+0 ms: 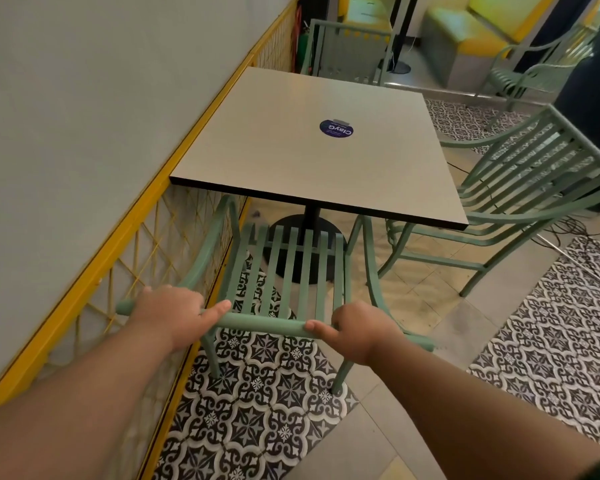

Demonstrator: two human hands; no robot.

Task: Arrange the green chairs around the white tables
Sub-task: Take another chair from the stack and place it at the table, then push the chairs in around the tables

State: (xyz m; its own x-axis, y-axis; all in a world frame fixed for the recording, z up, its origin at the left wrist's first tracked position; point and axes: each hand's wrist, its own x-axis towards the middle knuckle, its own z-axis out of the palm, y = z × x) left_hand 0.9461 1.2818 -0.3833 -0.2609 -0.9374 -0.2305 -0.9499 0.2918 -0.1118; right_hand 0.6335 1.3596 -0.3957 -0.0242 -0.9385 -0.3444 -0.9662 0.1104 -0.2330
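Observation:
A green slatted metal chair point(291, 268) stands at the near side of the square white table point(257, 147), its seat partly under the tabletop. My left hand point(174, 315) grips the left part of the chair's top back rail. My right hand point(359, 330) grips the right part of the same rail. A second green chair point(520, 188) stands at the table's right side, turned at an angle. A third green chair point(350, 46) stands at the far side of the table.
A grey wall with a yellow lattice railing point(125, 271) runs close along the left. A fourth green chair point(541, 71) and yellow benches point(465, 36) stand at the back right. A round blue sticker point(336, 128) sits on the tabletop. Cables lie on the floor at right.

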